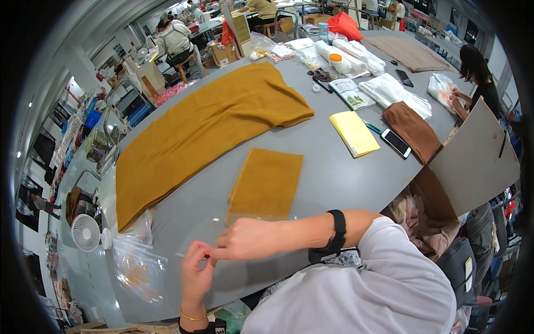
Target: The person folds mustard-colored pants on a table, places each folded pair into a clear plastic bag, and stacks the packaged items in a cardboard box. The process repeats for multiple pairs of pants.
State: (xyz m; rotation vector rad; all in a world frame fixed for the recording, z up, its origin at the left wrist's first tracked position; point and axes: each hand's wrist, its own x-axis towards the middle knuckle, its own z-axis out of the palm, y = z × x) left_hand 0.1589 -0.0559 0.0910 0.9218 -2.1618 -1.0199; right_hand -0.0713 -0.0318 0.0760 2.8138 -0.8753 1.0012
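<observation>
**Both hands pinch the open end of a clear bag holding folded mustard cloth**

Nearest, at about 6 o'clock, the left hand [196, 274], with a thin gold bangle at the wrist, is curled with its fingertips pinched together on the near edge of a clear plastic bag [214, 231]. The right hand [250, 239] reaches across from 4 o'clock, a black wrist strap [336, 234] on its forearm, and its thumb and forefinger meet the left fingertips at the same edge; both hands are closed on the film.

The bag lies flat on the grey table [334, 178], running away from the hands toward 12 o'clock. Inside its far part sits a small folded rectangle of mustard fabric [266, 182], just beyond the right hand.

At 8 o'clock, a pile of empty clear zip bags [139, 267] lies near the table edge, with a small white fan [85, 232] beside it.

Farther on, toward 11 o'clock, a long mustard cloth [206, 125] is spread across the table. At 1 o'clock lie a yellow notepad [354, 132], a white phone [396, 143] and a folded brown cloth [413, 129]. An open brown cardboard box [467, 161] stands at 3 o'clock.
</observation>
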